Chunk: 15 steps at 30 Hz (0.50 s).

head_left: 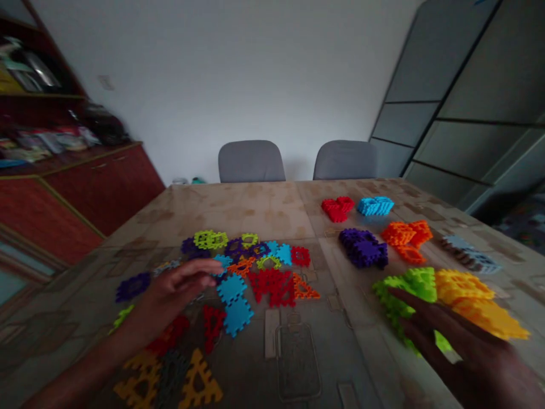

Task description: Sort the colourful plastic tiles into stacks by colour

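My left hand (170, 295) hovers over a loose spread of plastic interlocking pieces with notched edges. Its thumb and fingers are apart, and I see nothing between them. Nearest its fingertips are light-blue pieces (232, 288) and an orange piece (242, 266). Red pieces (273, 286) lie just to the right of these. My right hand (460, 335) has its fingers spread over a pile of lime-green pieces (411, 284); whether the fingertips touch the pile I cannot tell. Beside that hand is a yellow pile (464, 287).
Farther right on the patterned tablecloth (238, 210) stand sorted piles: purple (364, 248), orange (406, 236), red (338, 208), blue (375, 205) and grey (470, 254). Yellow triangles (200, 378) lie near the front edge. Two grey chairs (251, 162) stand behind the table.
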Each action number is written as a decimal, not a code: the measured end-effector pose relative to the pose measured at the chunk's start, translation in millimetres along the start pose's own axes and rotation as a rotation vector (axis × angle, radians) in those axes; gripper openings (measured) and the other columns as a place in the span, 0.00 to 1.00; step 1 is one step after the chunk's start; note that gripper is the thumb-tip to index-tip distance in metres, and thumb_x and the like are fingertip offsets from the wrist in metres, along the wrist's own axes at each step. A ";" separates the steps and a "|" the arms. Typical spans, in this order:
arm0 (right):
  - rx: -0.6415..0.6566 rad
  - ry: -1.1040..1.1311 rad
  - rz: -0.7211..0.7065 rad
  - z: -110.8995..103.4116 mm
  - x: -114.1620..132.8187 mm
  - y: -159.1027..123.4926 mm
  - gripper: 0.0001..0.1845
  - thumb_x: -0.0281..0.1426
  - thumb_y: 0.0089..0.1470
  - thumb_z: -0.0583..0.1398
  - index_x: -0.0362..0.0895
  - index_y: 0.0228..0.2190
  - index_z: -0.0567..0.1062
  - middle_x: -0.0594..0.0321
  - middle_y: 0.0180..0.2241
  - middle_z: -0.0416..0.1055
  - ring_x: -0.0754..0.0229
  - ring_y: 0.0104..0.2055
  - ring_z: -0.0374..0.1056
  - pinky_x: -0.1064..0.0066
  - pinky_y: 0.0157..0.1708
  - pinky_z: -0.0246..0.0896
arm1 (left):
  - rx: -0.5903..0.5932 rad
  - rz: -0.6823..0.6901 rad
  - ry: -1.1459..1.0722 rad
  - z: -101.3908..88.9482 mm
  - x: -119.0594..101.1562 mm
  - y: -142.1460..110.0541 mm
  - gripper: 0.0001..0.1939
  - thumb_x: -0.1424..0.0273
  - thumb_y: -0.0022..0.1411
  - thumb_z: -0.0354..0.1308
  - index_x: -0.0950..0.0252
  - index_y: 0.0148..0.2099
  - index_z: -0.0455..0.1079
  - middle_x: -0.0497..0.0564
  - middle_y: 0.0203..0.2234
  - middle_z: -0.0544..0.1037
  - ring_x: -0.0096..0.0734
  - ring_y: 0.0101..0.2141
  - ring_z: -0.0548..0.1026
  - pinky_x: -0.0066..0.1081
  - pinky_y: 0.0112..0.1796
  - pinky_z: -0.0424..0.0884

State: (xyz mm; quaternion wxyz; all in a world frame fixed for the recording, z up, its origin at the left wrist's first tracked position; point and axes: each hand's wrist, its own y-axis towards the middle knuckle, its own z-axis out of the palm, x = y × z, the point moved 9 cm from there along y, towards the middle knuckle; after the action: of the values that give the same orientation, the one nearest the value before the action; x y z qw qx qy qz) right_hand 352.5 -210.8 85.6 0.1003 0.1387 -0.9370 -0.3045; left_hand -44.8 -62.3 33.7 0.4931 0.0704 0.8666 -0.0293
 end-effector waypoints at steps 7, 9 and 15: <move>0.403 0.300 -0.403 93.7 140.0 26.2 0.19 0.19 0.56 0.58 0.47 0.46 0.77 0.62 0.30 0.80 0.56 0.32 0.76 0.70 0.31 0.71 | -0.281 -0.060 0.186 -100.6 62.3 -39.0 0.29 0.41 0.62 0.56 0.62 0.46 0.75 0.48 0.47 0.83 0.48 0.49 0.79 0.43 0.51 0.74; 0.494 0.362 -0.522 112.2 178.5 27.7 0.13 0.20 0.56 0.61 0.46 0.40 0.77 0.64 0.30 0.78 0.56 0.33 0.75 0.70 0.33 0.71 | -0.255 -0.041 0.214 -103.9 75.6 -40.8 0.33 0.37 0.59 0.56 0.61 0.46 0.77 0.52 0.47 0.84 0.52 0.48 0.80 0.44 0.49 0.76; 0.502 0.579 -0.427 142.8 189.2 88.8 0.28 0.13 0.54 0.55 0.47 0.51 0.75 0.60 0.51 0.77 0.58 0.55 0.70 0.67 0.55 0.65 | -0.175 0.041 0.317 -108.3 100.6 -40.5 0.29 0.42 0.58 0.60 0.54 0.53 0.77 0.52 0.57 0.78 0.54 0.57 0.74 0.45 0.60 0.66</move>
State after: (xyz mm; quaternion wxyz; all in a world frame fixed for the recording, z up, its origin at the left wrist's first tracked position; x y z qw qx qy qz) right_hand 117.8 -125.2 44.9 0.2567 0.4290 -0.8655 -0.0301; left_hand -193.7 -79.9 2.0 0.3553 0.0488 0.9310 0.0677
